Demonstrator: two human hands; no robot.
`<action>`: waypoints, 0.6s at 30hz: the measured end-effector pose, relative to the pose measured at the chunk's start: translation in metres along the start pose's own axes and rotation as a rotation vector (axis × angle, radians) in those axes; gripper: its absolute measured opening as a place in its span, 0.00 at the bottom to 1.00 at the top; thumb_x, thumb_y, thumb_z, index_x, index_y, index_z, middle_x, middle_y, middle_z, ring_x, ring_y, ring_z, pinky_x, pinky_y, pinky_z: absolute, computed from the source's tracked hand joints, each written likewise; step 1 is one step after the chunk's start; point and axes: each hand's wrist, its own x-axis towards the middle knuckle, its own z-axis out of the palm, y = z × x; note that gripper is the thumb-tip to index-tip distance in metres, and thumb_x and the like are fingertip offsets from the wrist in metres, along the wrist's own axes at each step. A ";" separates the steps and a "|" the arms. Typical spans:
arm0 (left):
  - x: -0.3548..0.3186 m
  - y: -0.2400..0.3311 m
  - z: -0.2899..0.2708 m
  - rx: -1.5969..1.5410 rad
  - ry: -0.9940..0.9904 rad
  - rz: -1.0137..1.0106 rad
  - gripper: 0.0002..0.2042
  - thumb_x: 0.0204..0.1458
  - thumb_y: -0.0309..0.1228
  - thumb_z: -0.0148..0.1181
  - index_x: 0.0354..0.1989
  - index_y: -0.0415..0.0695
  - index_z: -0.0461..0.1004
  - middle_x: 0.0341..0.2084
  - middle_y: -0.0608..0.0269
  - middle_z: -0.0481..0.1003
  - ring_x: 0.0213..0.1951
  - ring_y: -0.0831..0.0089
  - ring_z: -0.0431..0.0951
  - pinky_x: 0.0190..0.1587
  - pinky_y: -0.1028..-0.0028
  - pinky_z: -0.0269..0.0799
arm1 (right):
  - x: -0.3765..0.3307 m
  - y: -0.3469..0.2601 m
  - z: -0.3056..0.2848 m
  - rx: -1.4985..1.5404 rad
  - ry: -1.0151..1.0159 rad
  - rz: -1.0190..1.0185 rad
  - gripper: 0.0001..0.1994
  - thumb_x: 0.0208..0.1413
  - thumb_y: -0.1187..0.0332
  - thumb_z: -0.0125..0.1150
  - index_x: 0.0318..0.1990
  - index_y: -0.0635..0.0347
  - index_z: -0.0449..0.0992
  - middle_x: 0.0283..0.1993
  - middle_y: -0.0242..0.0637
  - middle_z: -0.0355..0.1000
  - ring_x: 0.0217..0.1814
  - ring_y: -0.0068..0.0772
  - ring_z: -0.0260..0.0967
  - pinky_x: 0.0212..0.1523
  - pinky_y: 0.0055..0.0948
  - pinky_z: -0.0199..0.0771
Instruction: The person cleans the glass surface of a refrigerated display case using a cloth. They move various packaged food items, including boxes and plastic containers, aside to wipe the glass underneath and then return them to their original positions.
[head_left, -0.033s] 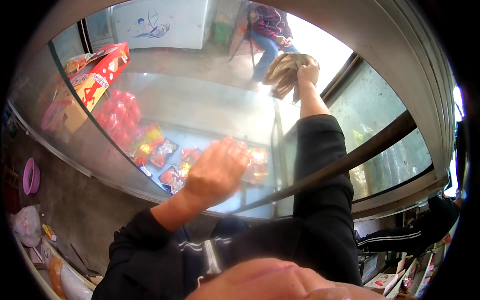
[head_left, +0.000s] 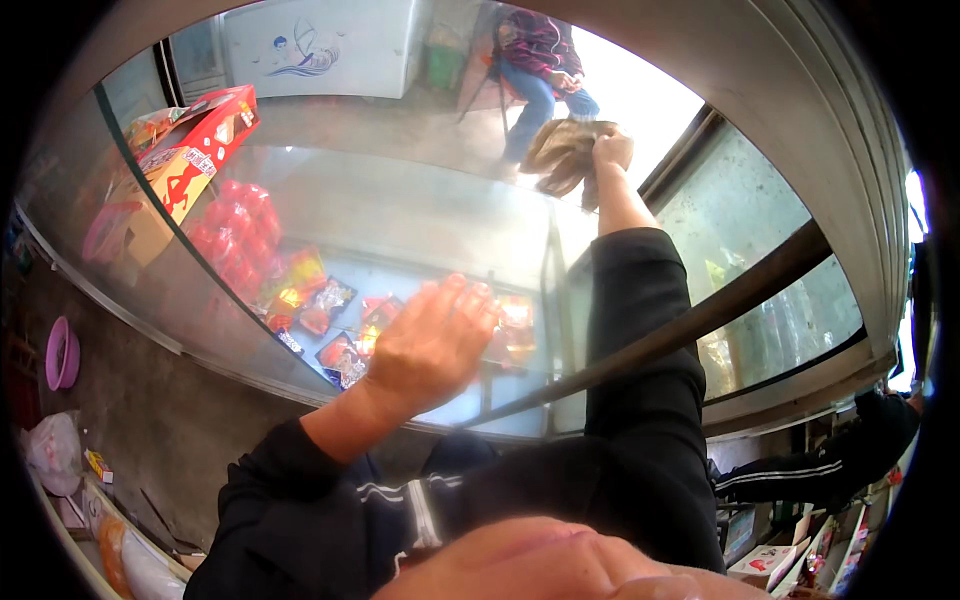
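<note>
My right hand [head_left: 612, 152] is closed around a bunched brown cloth [head_left: 562, 152], with the arm stretched out to the far right part of the glass counter. The cloth hangs to the left of my fist, over the far edge of the clear glass top [head_left: 400, 190]. Nearer to me, my left hand [head_left: 436, 340] lies flat on the glass, its fingers stretched out and nothing held in it. Below the glass, small colourful snack packets [head_left: 325, 305] lie on a pale shelf, some partly hidden by my left hand.
A red and yellow carton [head_left: 190, 160] and a red bag [head_left: 238, 235] sit at the left. A dark bar [head_left: 720, 310] crosses on the right. Beyond the counter are a seated person [head_left: 545, 70] and a white chest [head_left: 320, 45]. A pink basin [head_left: 62, 355] is at far left.
My right hand and the cloth have shifted slightly down and to the left; the cloth looks more bunched. My left hand stays in place.
</note>
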 end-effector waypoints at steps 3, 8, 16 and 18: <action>0.006 0.001 0.000 -0.013 0.003 0.037 0.16 0.44 0.30 0.59 0.45 0.47 0.77 0.41 0.62 0.78 0.47 0.63 0.78 0.50 0.65 0.72 | 0.008 0.030 -0.011 -0.133 -0.137 0.266 0.18 0.46 0.74 0.48 0.43 0.55 0.80 0.46 0.46 0.75 0.53 0.46 0.70 0.57 0.35 0.67; -0.005 -0.002 -0.009 0.015 -0.059 -0.012 0.16 0.44 0.31 0.59 0.45 0.47 0.77 0.42 0.62 0.78 0.47 0.63 0.78 0.50 0.65 0.72 | -0.030 -0.049 -0.022 0.013 0.030 -0.067 0.18 0.46 0.74 0.49 0.44 0.54 0.80 0.45 0.47 0.76 0.50 0.45 0.73 0.54 0.35 0.70; 0.001 -0.001 -0.003 -0.010 -0.010 0.014 0.16 0.45 0.30 0.59 0.44 0.47 0.77 0.42 0.62 0.78 0.47 0.63 0.78 0.51 0.65 0.72 | 0.005 0.016 0.012 -0.098 -0.177 0.228 0.15 0.49 0.71 0.49 0.36 0.45 0.84 0.41 0.38 0.78 0.46 0.39 0.76 0.51 0.32 0.72; 0.001 -0.002 -0.003 -0.008 -0.019 0.023 0.16 0.45 0.30 0.59 0.45 0.47 0.77 0.42 0.62 0.78 0.47 0.63 0.78 0.51 0.65 0.72 | 0.009 0.014 0.009 -0.039 -0.217 0.334 0.15 0.48 0.71 0.49 0.36 0.45 0.84 0.41 0.39 0.78 0.45 0.40 0.76 0.51 0.32 0.73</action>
